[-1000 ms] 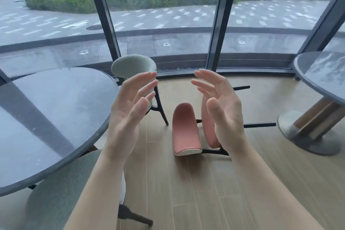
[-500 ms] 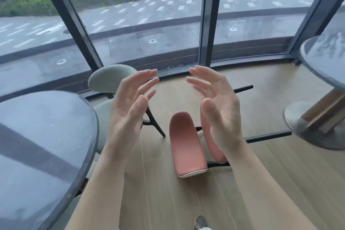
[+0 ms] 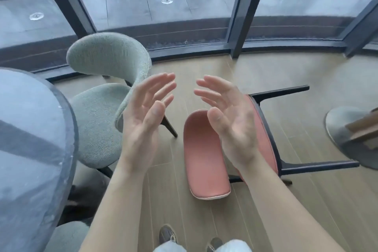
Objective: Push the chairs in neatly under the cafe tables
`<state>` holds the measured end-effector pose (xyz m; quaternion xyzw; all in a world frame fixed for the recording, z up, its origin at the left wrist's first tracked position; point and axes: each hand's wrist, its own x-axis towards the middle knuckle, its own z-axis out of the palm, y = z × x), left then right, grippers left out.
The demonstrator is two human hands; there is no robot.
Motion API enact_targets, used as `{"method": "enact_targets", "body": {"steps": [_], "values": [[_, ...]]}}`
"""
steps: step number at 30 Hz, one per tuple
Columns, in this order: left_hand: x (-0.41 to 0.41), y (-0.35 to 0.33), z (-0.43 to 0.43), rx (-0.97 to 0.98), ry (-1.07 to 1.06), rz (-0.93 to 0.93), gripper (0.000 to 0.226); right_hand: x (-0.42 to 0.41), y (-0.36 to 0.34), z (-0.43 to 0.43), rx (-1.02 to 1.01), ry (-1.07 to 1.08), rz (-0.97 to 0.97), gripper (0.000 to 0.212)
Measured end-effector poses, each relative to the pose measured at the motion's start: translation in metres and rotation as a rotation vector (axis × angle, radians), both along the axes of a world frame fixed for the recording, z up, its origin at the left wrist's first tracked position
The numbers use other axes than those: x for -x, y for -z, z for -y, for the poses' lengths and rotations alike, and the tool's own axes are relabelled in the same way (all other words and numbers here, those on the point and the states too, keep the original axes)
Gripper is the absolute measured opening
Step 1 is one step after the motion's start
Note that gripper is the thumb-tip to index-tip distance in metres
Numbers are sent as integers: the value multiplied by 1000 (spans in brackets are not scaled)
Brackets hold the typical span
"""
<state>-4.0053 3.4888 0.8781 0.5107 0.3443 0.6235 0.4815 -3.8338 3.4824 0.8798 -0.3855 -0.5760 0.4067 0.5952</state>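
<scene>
Head camera shows your left hand (image 3: 143,122) and your right hand (image 3: 230,129) held up in front of you, palms facing each other, fingers spread and loose, holding nothing. Below them the pink chair (image 3: 204,157) lies tipped over on its side on the wood floor (image 3: 255,71), with its black legs pointing right toward the round foot of another table (image 3: 343,127). The green chair (image 3: 98,120) stands upright just beside the grey round table (image 3: 30,139) on your left, near the window (image 3: 184,6).
</scene>
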Motion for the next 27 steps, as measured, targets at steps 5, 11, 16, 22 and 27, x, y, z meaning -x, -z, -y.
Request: {"method": "enact_targets", "body": {"steps": [5,11,16,22,27], "values": [[5,185,-52,182,-9,20,58,18,171,-63,179,18,55,51],[-27,459,-111,410,-116,80,41,-7,437,-135,320,21,177,48],[-77,651,-139,575,-227,124,31,-38,628,-171,391,72,272,41],[-111,807,-151,649,-243,-17,45,-84,787,-190,479,147,557,51],[-123,884,-159,696,-396,-151,50,-106,848,-199,568,241,627,59]]}}
